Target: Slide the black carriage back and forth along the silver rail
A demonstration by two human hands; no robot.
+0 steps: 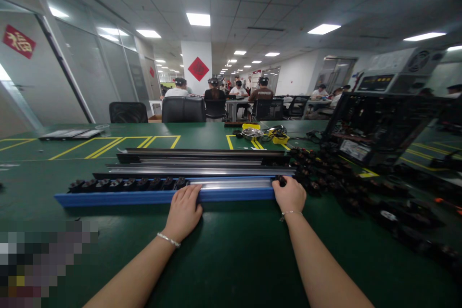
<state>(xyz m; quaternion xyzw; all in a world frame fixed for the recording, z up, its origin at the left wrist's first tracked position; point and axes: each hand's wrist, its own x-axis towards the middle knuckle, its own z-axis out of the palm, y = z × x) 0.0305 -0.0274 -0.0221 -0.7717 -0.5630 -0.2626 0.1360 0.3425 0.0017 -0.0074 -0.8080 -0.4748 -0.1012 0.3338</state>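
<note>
A long blue channel [231,195] with a shiny inner strip lies across the table in front of me. A row of small black socket-like pieces [130,183] sits in its left half. My left hand [185,208] is closed over the front edge of the channel near its middle, fingertips beside the last piece in the row. At the channel's right end, my right hand [290,196] pinches a small black socket-like piece [280,180]; the fingers partly hide it. Behind the blue channel lie several dark channels [202,160] with shiny strips.
Loose black pieces [325,171] are heaped to the right on the green table [234,260]. An open computer case [375,130] stands behind them. Cables [277,132] and a metal bowl [251,133] lie toward the back. Flat panels [70,134] rest at the far left. People sit beyond.
</note>
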